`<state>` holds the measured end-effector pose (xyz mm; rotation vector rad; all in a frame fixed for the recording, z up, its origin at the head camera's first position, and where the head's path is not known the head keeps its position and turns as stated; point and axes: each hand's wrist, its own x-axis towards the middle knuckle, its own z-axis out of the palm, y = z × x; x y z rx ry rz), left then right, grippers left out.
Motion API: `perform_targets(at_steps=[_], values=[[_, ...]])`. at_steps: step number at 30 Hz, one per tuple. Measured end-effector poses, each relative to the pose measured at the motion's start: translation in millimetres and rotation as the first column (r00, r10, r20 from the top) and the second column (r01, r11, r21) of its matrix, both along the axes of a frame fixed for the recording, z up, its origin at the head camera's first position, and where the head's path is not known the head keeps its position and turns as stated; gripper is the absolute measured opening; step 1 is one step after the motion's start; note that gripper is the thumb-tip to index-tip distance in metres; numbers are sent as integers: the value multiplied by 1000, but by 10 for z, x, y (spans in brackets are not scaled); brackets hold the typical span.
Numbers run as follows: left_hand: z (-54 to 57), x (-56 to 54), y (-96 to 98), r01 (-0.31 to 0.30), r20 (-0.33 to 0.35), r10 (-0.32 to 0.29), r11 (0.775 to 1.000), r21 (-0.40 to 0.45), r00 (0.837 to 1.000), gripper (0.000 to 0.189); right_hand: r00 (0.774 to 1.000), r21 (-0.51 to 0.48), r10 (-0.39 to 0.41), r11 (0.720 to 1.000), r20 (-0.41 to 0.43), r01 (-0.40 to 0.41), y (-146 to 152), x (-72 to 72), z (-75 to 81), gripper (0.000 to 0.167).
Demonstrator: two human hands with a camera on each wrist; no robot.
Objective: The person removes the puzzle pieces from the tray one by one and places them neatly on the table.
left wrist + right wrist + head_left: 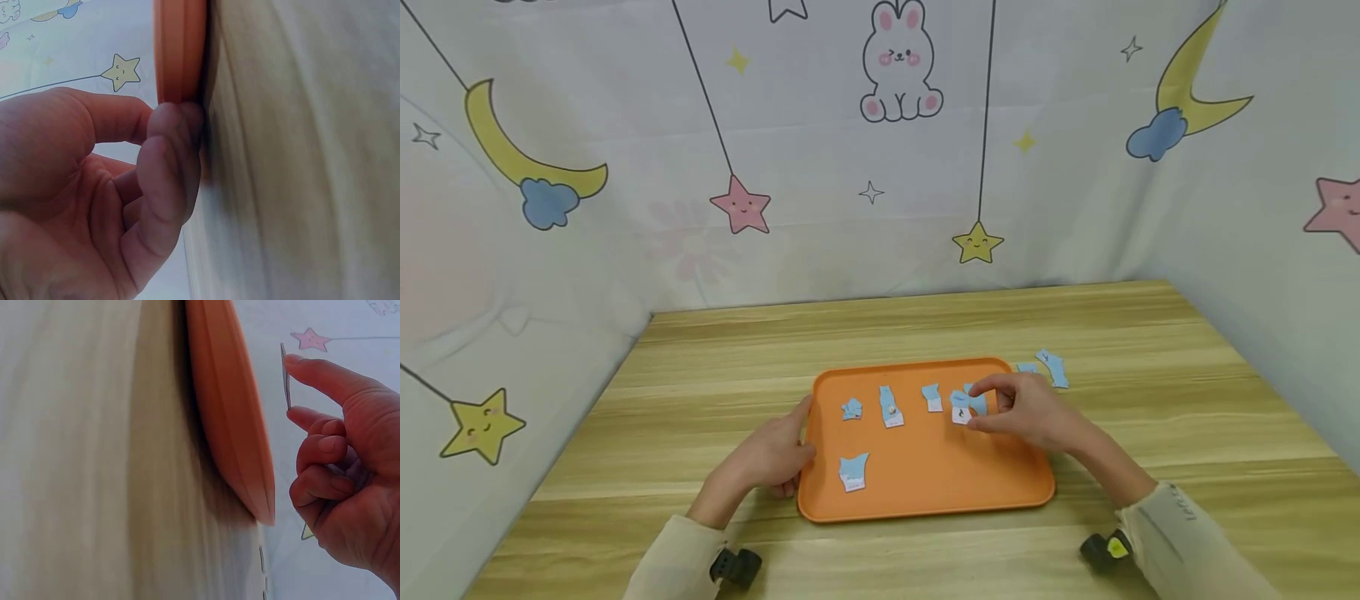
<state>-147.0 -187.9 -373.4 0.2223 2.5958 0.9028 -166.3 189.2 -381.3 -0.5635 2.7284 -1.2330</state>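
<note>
An orange tray (925,477) lies on the wooden table, carrying several torn-looking paper pieces in light blue and white. My left hand (772,450) grips the tray's left edge; the left wrist view shows its curled fingertips (164,119) at the orange rim. Above the tray's right part, my right hand (1033,410) pinches a small blue and white paper piece (961,412) between thumb and forefinger. Edge-on in the right wrist view, that piece (285,378) looks thin and flat. Another blue piece (978,405) shows just behind it, partly covered by the fingers.
On the tray are a crumpled-looking scrap (852,409), a tall piece (891,407), a smaller piece (932,397) and a front-left piece (853,472). Past the tray's back right corner, a blue scrap (1054,368) lies on the table (715,350). A patterned white curtain (820,150) encloses it.
</note>
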Motion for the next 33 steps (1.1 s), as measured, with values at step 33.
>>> perform_targets(at_steps=[33], values=[[33, -28, 51, -3, 8, 3, 1000, -12, 1000, 79, 994, -3, -105, 994, 25, 105, 626, -201, 107, 43]])
